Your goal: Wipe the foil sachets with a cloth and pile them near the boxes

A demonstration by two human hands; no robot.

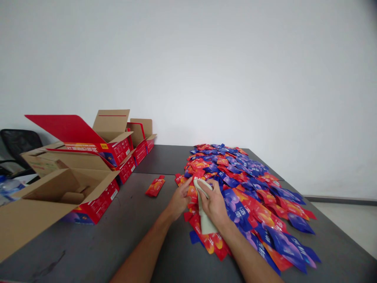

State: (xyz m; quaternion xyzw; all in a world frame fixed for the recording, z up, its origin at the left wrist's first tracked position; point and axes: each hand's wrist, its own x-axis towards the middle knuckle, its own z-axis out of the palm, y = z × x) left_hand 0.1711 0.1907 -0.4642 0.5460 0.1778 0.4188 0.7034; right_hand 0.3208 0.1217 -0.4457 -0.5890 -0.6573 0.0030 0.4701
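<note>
Both hands meet over the left edge of a long pile of red and blue packets [235,208]. My right hand [213,202] is closed on a pale green cloth [206,222], which hangs down over the packets. An orange-red packet [192,193] is pinched in my left hand [179,200], with the cloth against its upper right side. Part of that packet is hidden by the fingers and cloth. A single red packet [155,186] lies apart on the dark table, left of my hands.
Open red cardboard boxes [101,202] stand in a row along the left of the dark table [126,236], their flaps sticking out. A black mesh chair [22,143] and a plastic-wrapped item [11,188] are at the far left. A white wall rises behind.
</note>
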